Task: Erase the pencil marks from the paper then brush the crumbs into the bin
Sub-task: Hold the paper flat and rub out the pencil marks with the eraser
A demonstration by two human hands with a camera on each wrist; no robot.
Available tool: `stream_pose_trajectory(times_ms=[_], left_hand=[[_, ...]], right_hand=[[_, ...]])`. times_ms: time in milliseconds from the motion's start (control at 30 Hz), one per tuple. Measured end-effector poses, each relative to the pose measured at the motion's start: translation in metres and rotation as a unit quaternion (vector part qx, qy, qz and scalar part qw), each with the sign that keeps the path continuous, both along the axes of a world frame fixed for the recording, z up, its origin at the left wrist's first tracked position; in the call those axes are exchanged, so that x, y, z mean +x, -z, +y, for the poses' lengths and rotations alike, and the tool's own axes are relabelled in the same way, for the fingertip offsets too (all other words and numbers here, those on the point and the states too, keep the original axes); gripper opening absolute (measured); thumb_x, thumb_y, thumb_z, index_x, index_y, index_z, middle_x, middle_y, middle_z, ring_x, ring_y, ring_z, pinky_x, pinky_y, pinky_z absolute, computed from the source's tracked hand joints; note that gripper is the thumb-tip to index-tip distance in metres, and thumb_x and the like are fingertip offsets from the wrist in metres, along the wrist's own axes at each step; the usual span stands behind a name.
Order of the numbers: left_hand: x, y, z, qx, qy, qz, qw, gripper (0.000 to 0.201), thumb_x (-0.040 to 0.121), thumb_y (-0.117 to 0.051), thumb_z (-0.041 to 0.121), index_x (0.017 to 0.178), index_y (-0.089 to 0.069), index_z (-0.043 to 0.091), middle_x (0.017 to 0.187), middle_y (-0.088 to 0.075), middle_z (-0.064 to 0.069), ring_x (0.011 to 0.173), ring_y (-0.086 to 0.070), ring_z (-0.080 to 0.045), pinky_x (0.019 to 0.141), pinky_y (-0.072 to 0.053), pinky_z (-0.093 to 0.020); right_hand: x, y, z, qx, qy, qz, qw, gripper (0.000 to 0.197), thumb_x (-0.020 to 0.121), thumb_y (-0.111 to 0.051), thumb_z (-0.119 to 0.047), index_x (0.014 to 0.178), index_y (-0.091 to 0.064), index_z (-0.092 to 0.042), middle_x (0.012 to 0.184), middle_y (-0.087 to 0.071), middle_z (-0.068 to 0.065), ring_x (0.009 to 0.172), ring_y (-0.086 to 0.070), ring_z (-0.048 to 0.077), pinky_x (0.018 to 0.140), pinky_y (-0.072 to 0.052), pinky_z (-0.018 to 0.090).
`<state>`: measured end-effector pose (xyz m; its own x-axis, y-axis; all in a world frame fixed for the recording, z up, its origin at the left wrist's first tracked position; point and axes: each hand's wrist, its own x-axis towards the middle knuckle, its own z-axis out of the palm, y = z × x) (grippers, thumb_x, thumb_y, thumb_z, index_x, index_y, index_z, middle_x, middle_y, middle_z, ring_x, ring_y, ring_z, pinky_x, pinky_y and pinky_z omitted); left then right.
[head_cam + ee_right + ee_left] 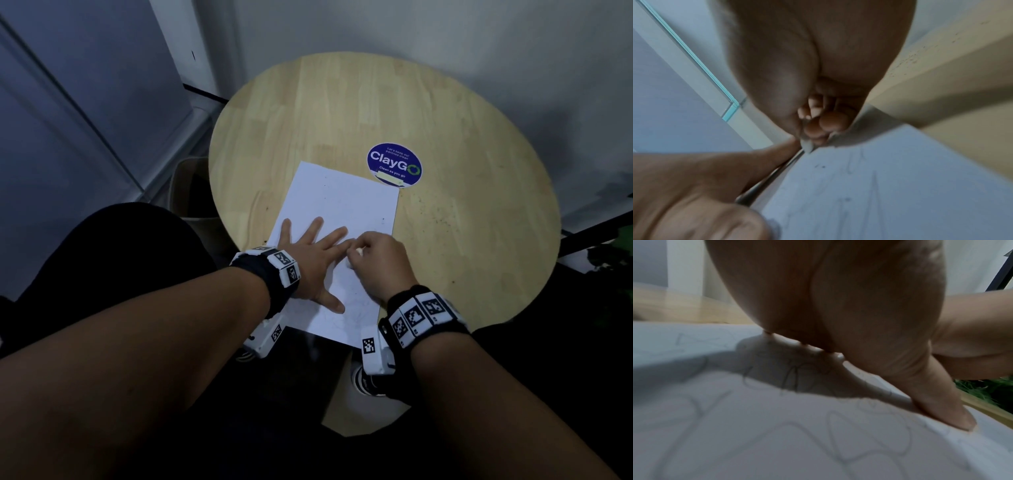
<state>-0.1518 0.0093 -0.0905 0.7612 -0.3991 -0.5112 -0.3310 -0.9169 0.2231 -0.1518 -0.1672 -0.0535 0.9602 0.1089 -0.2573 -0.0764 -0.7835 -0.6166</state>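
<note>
A white sheet of paper [337, 202] lies on the round wooden table [462, 171], with faint pencil scribbles [838, 426] on its near part. My left hand [313, 246] lies flat on the sheet, fingers spread, pressing it down. Beside it my right hand [376, 260] curls its fingers round a small white eraser [358, 251], whose tip [806, 145] touches the paper close to the left fingers. Dark eraser crumbs [438, 219] dot the table right of the sheet.
A blue round ClayGo sticker [394, 164] is stuck on the table beyond the paper. A brown bin [191, 188] stands on the floor by the table's left edge. A wall runs behind the table.
</note>
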Motion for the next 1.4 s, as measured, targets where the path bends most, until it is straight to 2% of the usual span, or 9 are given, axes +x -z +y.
stream_pose_trajectory(times_ms=[167, 300, 467, 600, 767, 900, 1200, 1300, 1400], left_hand=[[-0.003, 0.003, 0.002, 0.003, 0.007, -0.009, 1.000, 0.139, 0.061, -0.056, 0.102, 0.162, 0.021, 0.045, 0.171, 0.027, 0.019, 0.156, 0.031, -0.031, 0.114, 0.011, -0.082], [-0.001, -0.001, -0.001, 0.005, 0.003, -0.006, 1.000, 0.138, 0.063, -0.057, 0.101, 0.161, 0.023, 0.045, 0.171, 0.027, 0.019, 0.156, 0.032, -0.030, 0.114, 0.012, -0.081], [-0.004, 0.001, 0.001, 0.001, 0.007, -0.006, 1.000, 0.138, 0.062, -0.057, 0.101, 0.162, 0.021, 0.045, 0.170, 0.028, 0.019, 0.156, 0.032, -0.031, 0.113, 0.013, -0.081], [-0.002, -0.002, 0.000, -0.005, 0.001, -0.003, 1.000, 0.138, 0.063, -0.059, 0.100, 0.161, 0.023, 0.047, 0.171, 0.026, 0.019, 0.156, 0.032, -0.029, 0.113, 0.015, -0.080], [-0.004, 0.000, 0.001, 0.001, 0.008, -0.004, 1.000, 0.138, 0.063, -0.057, 0.101, 0.162, 0.021, 0.044, 0.170, 0.028, 0.019, 0.156, 0.032, -0.031, 0.113, 0.012, -0.082], [-0.002, -0.002, 0.000, -0.004, 0.001, 0.000, 1.000, 0.138, 0.064, -0.059, 0.100, 0.162, 0.022, 0.045, 0.171, 0.027, 0.019, 0.156, 0.033, -0.029, 0.113, 0.015, -0.081], [-0.003, -0.004, -0.001, 0.001, 0.000, 0.000, 1.000, 0.138, 0.064, -0.059, 0.099, 0.161, 0.022, 0.045, 0.171, 0.027, 0.019, 0.156, 0.033, -0.029, 0.114, 0.014, -0.081], [-0.004, -0.003, 0.000, 0.007, 0.005, -0.003, 1.000, 0.138, 0.064, -0.057, 0.100, 0.162, 0.021, 0.043, 0.171, 0.027, 0.018, 0.156, 0.032, -0.031, 0.114, 0.012, -0.081], [-0.004, -0.002, -0.001, 0.008, 0.005, -0.009, 1.000, 0.138, 0.064, -0.057, 0.100, 0.162, 0.022, 0.042, 0.170, 0.029, 0.017, 0.157, 0.030, -0.030, 0.114, 0.009, -0.081]], right_hand=[[-0.009, -0.007, 0.002, 0.026, -0.077, 0.148, 0.986, 0.019, 0.091, -0.064, -0.007, 0.075, -0.075, -0.013, 0.067, -0.073, 0.015, 0.048, -0.059, 0.024, 0.050, -0.050, 0.035], [0.000, 0.001, -0.002, 0.011, 0.003, 0.011, 1.000, 0.020, 0.095, -0.065, -0.018, 0.078, -0.073, -0.021, 0.068, -0.072, -0.001, 0.062, -0.067, 0.018, 0.063, -0.060, 0.038], [-0.010, -0.007, 0.001, 0.033, -0.075, 0.150, 0.985, 0.022, 0.091, -0.064, -0.007, 0.073, -0.074, -0.014, 0.065, -0.072, 0.012, 0.047, -0.058, 0.023, 0.048, -0.046, 0.032], [-0.003, -0.001, 0.001, 0.022, 0.001, 0.022, 1.000, 0.024, 0.094, -0.063, -0.018, 0.073, -0.072, -0.024, 0.067, -0.073, -0.002, 0.058, -0.068, 0.020, 0.059, -0.060, 0.040], [-0.012, -0.007, 0.005, 0.026, -0.087, 0.137, 0.986, 0.023, 0.093, -0.064, -0.007, 0.074, -0.075, -0.014, 0.067, -0.073, 0.014, 0.048, -0.060, 0.022, 0.047, -0.048, 0.033], [-0.006, 0.000, 0.003, 0.011, -0.007, 0.021, 1.000, 0.027, 0.094, -0.064, -0.018, 0.070, -0.069, -0.026, 0.065, -0.070, -0.004, 0.060, -0.067, 0.018, 0.060, -0.059, 0.039], [-0.006, 0.003, 0.004, 0.001, -0.019, 0.003, 1.000, 0.026, 0.094, -0.063, -0.018, 0.071, -0.069, -0.028, 0.068, -0.072, -0.006, 0.063, -0.068, 0.016, 0.062, -0.057, 0.036], [-0.013, -0.001, 0.007, 0.014, -0.084, 0.117, 0.989, 0.026, 0.095, -0.061, -0.011, 0.073, -0.072, -0.016, 0.065, -0.071, 0.002, 0.052, -0.061, 0.020, 0.052, -0.048, 0.031], [-0.013, 0.003, -0.005, 0.180, 0.031, 0.212, 0.960, 0.020, 0.100, -0.064, -0.009, 0.087, -0.073, 0.002, 0.071, -0.069, 0.019, 0.050, -0.058, 0.025, 0.051, -0.049, 0.033]])
